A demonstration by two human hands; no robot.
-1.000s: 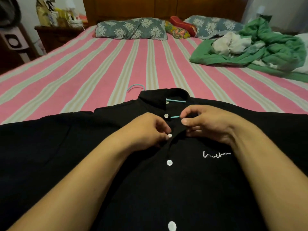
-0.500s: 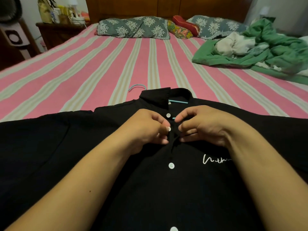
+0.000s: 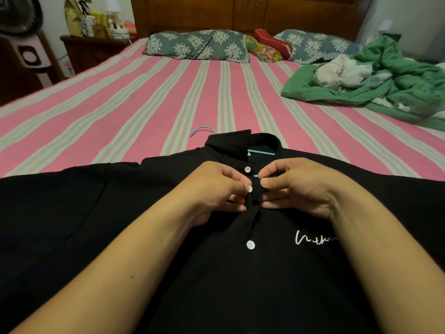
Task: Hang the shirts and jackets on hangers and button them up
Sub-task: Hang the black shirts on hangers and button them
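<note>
1. Both grips held tight: our left hand (image 3: pixel 218 189) pinched the second button (image 3: pixel 249 189), our right hand (image 3: pixel 297 188) pinched the placket.
2. Our black shirt (image 3: pixel 240 273) lay on its blue hanger (image 3: pixel 261 152) at the bed's (image 3: pixel 144 112) near edge.

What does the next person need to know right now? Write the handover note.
Left hand: pinching the second button and its placket edge.
Right hand: pinching the opposite placket edge beside it.
Black shirt: flat on the striped bed, already on the blue hanger, whose hook pokes out past the collar.
Done: hanger in; the third button looks fastened.
Left: second button not clearly through; top button looks open. More clothes wait in the green pile.
</note>
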